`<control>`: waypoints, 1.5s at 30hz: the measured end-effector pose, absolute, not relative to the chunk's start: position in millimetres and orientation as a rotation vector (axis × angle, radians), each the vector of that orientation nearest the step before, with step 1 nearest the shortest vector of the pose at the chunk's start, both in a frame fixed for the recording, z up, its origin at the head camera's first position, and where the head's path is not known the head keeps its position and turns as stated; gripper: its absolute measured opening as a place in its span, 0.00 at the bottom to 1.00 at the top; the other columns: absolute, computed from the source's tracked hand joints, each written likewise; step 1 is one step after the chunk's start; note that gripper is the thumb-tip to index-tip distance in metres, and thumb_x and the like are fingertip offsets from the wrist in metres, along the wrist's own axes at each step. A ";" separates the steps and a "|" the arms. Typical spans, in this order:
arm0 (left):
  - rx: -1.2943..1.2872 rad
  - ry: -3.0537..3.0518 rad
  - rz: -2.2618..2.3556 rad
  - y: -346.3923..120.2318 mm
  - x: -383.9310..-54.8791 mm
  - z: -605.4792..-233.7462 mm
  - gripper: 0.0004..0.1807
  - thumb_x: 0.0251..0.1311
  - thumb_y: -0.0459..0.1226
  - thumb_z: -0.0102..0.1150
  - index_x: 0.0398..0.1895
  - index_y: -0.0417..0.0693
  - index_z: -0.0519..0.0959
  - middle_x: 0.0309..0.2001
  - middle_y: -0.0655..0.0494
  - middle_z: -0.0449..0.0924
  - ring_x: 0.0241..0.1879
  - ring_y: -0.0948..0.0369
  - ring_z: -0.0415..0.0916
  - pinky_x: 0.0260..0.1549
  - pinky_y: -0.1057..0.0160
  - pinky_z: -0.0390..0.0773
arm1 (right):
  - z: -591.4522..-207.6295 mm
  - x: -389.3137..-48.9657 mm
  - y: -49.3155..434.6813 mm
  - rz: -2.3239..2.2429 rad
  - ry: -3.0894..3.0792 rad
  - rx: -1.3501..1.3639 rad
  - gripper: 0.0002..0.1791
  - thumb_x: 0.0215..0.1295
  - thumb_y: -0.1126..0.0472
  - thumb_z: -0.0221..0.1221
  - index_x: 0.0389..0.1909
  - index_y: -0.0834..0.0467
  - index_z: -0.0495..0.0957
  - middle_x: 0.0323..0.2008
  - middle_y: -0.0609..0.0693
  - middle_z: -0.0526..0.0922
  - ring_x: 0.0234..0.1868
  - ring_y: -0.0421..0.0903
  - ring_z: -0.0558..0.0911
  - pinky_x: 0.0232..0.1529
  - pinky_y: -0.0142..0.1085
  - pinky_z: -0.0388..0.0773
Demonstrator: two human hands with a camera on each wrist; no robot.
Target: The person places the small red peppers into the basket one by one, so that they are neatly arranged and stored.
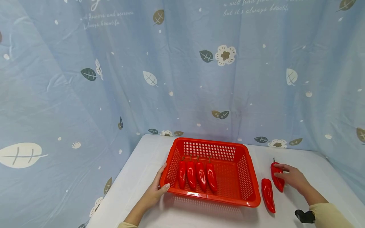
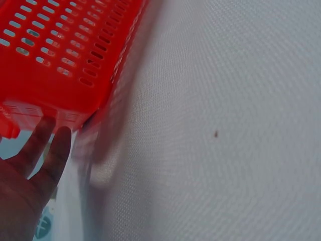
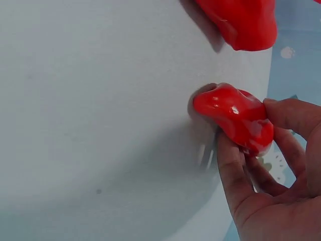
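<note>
A red plastic basket [image 1: 247, 177] with slotted walls stands on the white table. Inside it, on the left half, several glossy red peppers [image 1: 201, 175] lie side by side, stems pointing away. My left hand [image 1: 152, 193] holds the basket's near left corner, thumb at the rim; in the left wrist view its fingers [image 2: 56, 155] reach along the outer wall. To the right of the basket, my right hand [image 1: 292, 179] grips a red pepper [image 3: 233, 113] between thumb and fingers, its stem [image 1: 274, 160] pointing away. Another red pepper [image 1: 268, 195] lies on the table between that hand and the basket.
The white table [image 1: 128, 183] is bordered at the back and left by a blue curtain [image 1: 182, 79] printed with leaves and flowers. A black patch [image 1: 305, 216] shows beside the right sleeve [image 1: 329, 215].
</note>
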State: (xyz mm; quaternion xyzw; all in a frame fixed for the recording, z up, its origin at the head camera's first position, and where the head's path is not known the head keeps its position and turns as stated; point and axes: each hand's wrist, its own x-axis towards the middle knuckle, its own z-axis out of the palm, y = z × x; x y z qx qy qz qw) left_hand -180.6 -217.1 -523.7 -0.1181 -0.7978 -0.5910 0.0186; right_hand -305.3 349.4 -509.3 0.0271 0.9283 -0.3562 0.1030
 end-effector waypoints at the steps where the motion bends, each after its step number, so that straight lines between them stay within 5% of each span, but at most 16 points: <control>1: -0.366 -2.476 -1.838 -217.1 -180.7 -523.8 0.44 0.70 0.34 0.56 0.83 0.61 0.46 0.82 0.50 0.43 0.75 0.43 0.51 0.62 0.59 0.66 | -509.6 -304.2 350.1 -1.056 2.730 0.082 0.43 0.64 0.53 0.67 0.70 0.72 0.61 0.61 0.82 0.60 0.59 0.77 0.65 0.42 0.51 0.85; 11: -0.371 -2.461 -1.860 -216.8 -180.1 -523.8 0.44 0.70 0.34 0.55 0.83 0.61 0.46 0.82 0.48 0.43 0.74 0.43 0.54 0.58 0.69 0.66 | -512.9 -295.6 354.2 -1.094 2.686 0.112 0.44 0.63 0.52 0.68 0.71 0.71 0.60 0.62 0.82 0.60 0.60 0.78 0.64 0.43 0.50 0.85; 23: -0.371 -2.469 -1.833 -216.0 -180.3 -524.1 0.44 0.70 0.35 0.55 0.83 0.61 0.46 0.82 0.49 0.44 0.74 0.43 0.55 0.61 0.57 0.68 | -509.3 -289.5 352.9 -1.097 2.694 0.077 0.43 0.64 0.53 0.68 0.71 0.72 0.61 0.62 0.81 0.61 0.60 0.77 0.65 0.43 0.50 0.85; 30: -0.376 -2.461 -1.854 -216.2 -180.0 -523.5 0.44 0.70 0.34 0.54 0.83 0.60 0.45 0.82 0.48 0.43 0.74 0.43 0.55 0.60 0.65 0.66 | -503.1 -286.7 354.4 -1.089 2.688 0.049 0.44 0.65 0.50 0.67 0.72 0.72 0.60 0.64 0.81 0.60 0.61 0.76 0.66 0.45 0.51 0.84; 38: -0.369 -2.473 -1.829 -216.4 -180.3 -523.5 0.43 0.70 0.35 0.54 0.83 0.62 0.46 0.82 0.48 0.43 0.74 0.42 0.54 0.63 0.49 0.66 | -498.4 -282.7 352.7 -1.099 2.677 0.059 0.46 0.65 0.48 0.67 0.73 0.71 0.59 0.65 0.80 0.61 0.60 0.75 0.68 0.45 0.52 0.84; 45: -0.385 -2.465 -1.854 -216.3 -180.0 -522.5 0.44 0.70 0.34 0.54 0.83 0.60 0.45 0.82 0.47 0.42 0.74 0.42 0.54 0.60 0.64 0.66 | -491.8 -277.9 349.5 -1.113 2.687 0.030 0.46 0.65 0.48 0.67 0.73 0.70 0.60 0.65 0.80 0.62 0.58 0.74 0.70 0.44 0.51 0.84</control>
